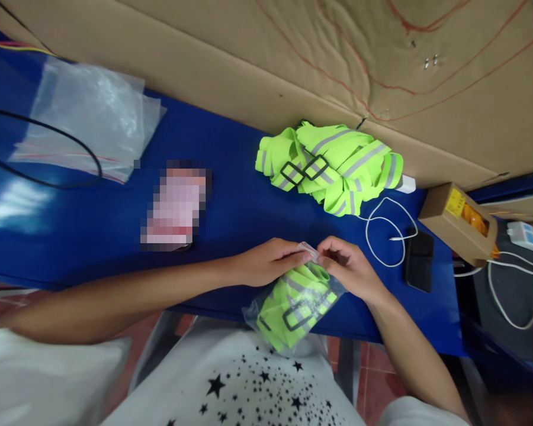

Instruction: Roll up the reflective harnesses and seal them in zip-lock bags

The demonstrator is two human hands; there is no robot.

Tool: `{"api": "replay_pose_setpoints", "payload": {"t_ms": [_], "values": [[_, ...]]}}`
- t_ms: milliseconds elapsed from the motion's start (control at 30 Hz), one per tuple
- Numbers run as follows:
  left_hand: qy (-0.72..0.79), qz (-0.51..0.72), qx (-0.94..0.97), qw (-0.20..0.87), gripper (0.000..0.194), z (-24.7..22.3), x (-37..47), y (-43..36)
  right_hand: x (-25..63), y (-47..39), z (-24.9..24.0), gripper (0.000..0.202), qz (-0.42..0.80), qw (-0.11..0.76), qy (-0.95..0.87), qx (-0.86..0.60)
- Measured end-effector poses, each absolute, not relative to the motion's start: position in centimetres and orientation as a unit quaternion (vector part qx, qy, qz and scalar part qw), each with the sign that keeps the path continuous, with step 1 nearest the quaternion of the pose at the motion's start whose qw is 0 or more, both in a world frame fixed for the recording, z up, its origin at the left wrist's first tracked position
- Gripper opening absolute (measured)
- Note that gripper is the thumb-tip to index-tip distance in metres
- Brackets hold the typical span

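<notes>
Between my hands is a clear zip bag (251, 313) with a folded neon-yellow reflective strap (278, 322) inside; a black buckle shows through the plastic. My left hand (278, 258) pinches the bag's top edge near its red zip line. The same edge is gripped farther right by my right hand (347, 266), thumb and fingers closed on it. The bag hangs over the table's front edge, close to my shirt. Beyond my hands lies a heap of loose neon-yellow reflective straps (355, 157) with black buckles.
Flat clear zip bags (86, 118) lie at the back left under a black cable (95, 157). A blurred-out pinkish item (175, 207) sits left of centre. On the right are a white cable (368, 236), a black phone (420, 260) and a cardboard box (439, 216). Cardboard (213, 71) lines the back.
</notes>
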State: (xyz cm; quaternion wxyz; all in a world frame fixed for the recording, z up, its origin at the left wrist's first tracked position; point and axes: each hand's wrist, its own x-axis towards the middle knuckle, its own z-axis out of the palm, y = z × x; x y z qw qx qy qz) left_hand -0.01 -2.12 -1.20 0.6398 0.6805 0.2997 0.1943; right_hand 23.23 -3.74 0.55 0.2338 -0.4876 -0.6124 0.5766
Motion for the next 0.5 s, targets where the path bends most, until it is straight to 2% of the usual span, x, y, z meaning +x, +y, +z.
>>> {"api": "replay_pose_setpoints", "payload": {"t_ms": [500], "values": [[0.266, 0.195, 0.697, 0.636, 0.035, -0.79, 0.3, -2.34, 23.16, -4.05, 0.62, 0.024, 0.61, 0.214, -0.6, -0.471]]}}
